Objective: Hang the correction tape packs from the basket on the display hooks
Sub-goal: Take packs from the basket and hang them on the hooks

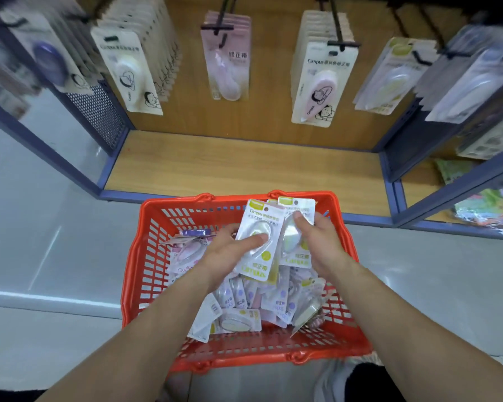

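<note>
Holding one green-topped pack apiece: display hooks (343,43) hung above and ahead of both grips, basket (145,256) sat beneath them. Left grip (230,250) pinched the front pack (259,213), right grip (320,242) the rear pack (299,206). Judged best: hang holes kept uppermost, one pack threaded per pass.

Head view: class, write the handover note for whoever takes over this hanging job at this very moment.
Left hand holds one green-topped pack; right hand holds a second pack, both above the red basket.
Many loose packs lie in the basket.
Display hooks above already carry packs; matching green ones hang upper right.
To do: hang these two, then the rest.
</note>
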Action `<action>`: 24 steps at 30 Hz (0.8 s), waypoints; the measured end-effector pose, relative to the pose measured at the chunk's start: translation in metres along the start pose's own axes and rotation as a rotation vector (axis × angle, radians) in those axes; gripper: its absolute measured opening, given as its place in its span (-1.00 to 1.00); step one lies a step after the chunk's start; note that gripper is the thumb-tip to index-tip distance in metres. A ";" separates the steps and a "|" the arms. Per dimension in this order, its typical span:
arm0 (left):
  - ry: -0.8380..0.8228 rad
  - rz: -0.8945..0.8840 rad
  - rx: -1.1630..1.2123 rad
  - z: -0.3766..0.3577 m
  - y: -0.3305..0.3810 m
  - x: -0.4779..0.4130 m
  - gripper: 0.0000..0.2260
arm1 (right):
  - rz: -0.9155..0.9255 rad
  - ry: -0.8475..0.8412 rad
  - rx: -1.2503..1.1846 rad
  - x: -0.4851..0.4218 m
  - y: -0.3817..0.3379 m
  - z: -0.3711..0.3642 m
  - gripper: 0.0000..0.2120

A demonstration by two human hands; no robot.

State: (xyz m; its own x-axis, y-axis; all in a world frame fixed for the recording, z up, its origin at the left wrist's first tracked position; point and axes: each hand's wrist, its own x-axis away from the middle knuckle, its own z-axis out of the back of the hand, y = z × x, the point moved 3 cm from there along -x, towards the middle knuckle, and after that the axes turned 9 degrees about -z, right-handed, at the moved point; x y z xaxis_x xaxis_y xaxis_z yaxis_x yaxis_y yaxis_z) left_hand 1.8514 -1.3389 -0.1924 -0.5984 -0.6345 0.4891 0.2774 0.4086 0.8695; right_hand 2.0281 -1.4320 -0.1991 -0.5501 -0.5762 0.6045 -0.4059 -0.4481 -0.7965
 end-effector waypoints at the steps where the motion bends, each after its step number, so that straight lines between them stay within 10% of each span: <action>1: -0.016 -0.020 -0.013 0.000 0.014 0.008 -0.44 | 0.014 0.001 -0.003 0.006 -0.012 0.001 -0.79; 4: -0.040 -0.069 0.020 0.006 0.052 0.036 -0.68 | 0.071 -0.044 0.018 0.041 -0.052 0.004 -0.85; 24: 0.221 -0.292 -0.069 -0.017 0.078 0.140 -0.26 | -0.037 -0.204 -0.295 0.175 -0.059 0.002 -0.71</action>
State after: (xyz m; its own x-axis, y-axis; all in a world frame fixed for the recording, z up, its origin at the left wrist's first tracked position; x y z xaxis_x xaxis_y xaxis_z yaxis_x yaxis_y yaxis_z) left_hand 1.8024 -1.4066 -0.0547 -0.4849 -0.8474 0.2166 0.1737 0.1494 0.9734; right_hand 1.9569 -1.5074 -0.0468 -0.3862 -0.7011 0.5994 -0.6321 -0.2721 -0.7256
